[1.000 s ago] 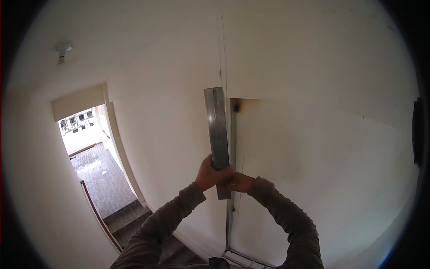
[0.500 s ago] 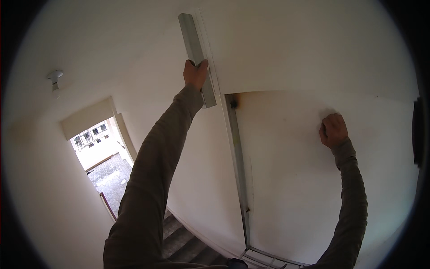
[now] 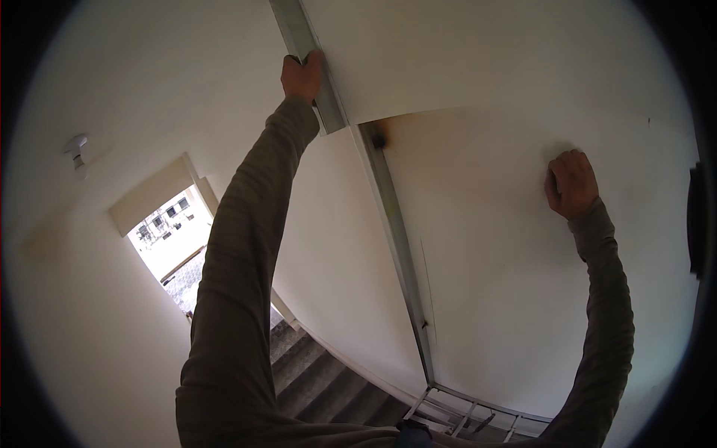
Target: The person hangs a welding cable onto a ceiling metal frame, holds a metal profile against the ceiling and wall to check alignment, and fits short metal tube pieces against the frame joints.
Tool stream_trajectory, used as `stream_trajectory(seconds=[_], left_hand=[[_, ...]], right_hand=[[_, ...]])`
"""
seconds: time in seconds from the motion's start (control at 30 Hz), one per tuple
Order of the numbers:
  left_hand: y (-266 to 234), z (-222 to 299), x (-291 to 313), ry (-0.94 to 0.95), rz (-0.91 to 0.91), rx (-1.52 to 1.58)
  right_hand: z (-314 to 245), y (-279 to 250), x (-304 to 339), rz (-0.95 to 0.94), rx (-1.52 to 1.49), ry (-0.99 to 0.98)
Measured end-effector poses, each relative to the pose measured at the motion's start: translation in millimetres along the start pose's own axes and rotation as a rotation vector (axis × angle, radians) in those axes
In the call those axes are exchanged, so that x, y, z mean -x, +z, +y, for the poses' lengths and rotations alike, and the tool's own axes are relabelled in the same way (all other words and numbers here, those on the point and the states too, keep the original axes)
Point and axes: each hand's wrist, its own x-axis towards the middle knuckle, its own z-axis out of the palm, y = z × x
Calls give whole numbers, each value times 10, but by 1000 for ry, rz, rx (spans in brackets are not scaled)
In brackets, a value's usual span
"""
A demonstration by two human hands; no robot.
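We find the metal channel high against the white wall, its upper end running out of view past the top edge. Its long axis is steep, leaning with the top toward our left; the cut lower end points down and a little right, toward the head of the narrow metal strip set in the wall. The two lie on nearly the same slant, though the channel sits slightly to the left. Our left hand clasps the channel near that lower end, thumb on one side and fingers on the other, probably because a grip across its width checks twisting and lets a stretched arm lift the piece high. Our right hand, well apart, is curled into a loose fist close to the pale panel; we judge it leans there for balance, but we cannot tell whether it touches or has anything inside. A dark scorch mark stains the panel's upper corner, beside the strip. Farther out we see a metal frame below, grey steps to its left, a bright doorway and a bulb.
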Motion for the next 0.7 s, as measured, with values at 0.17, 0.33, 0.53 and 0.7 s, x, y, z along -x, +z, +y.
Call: stream_trajectory(seconds=[0.17,0.33,0.53,0.7], left_hand=[[16,4,-9,-37,-11,42],[-1,27,-26,-50,28,77],[-3,14,-65,25,-6,6],[40,21,-93,-2,39,-60]], right_hand=[[10,-10,0,11,23,-24],[-27,5,-37,30,41,-35],[-35,-30,-21,18,-1,-12],[-8,18,4,14,38,-13]])
